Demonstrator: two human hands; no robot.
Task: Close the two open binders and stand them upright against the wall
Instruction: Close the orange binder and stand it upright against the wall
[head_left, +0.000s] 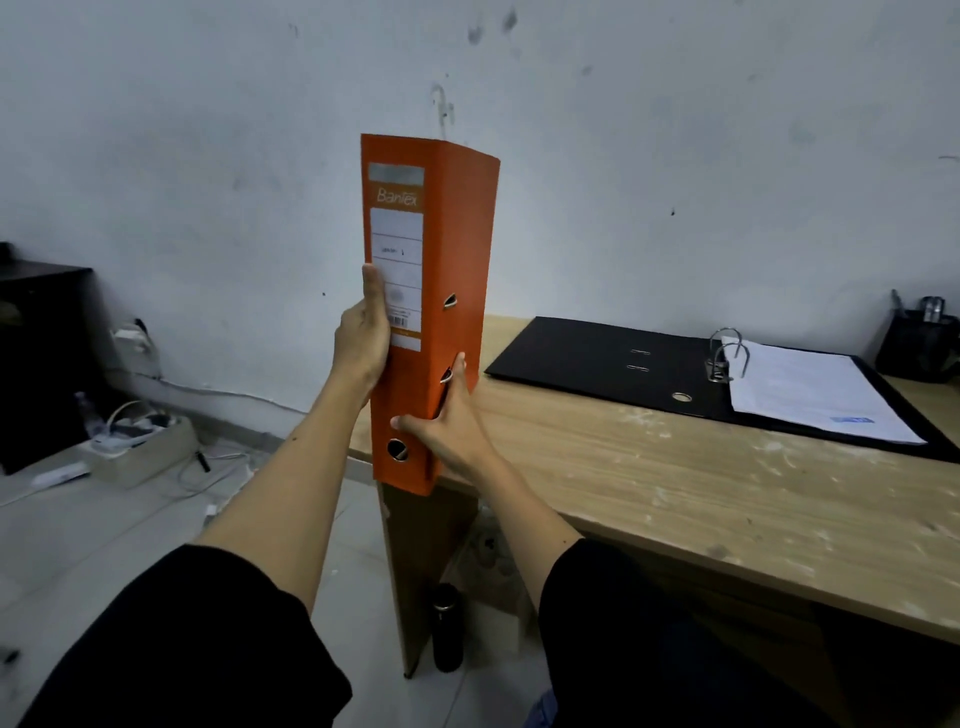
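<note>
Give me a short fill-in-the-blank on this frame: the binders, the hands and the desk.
1. The orange binder is held upright by ____ hands.
2. The black binder lies ____ on the desk.
3. The left hand grips the binder's ____.
4. The right hand has its thumb just above the spine's finger ____.

Missing words: both; open; spine; hole

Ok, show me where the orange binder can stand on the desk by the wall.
Free: bare desk between its left edge and the open black binder, back to the wall. Crowded: right side, black binder, its papers, pen holder.
</note>
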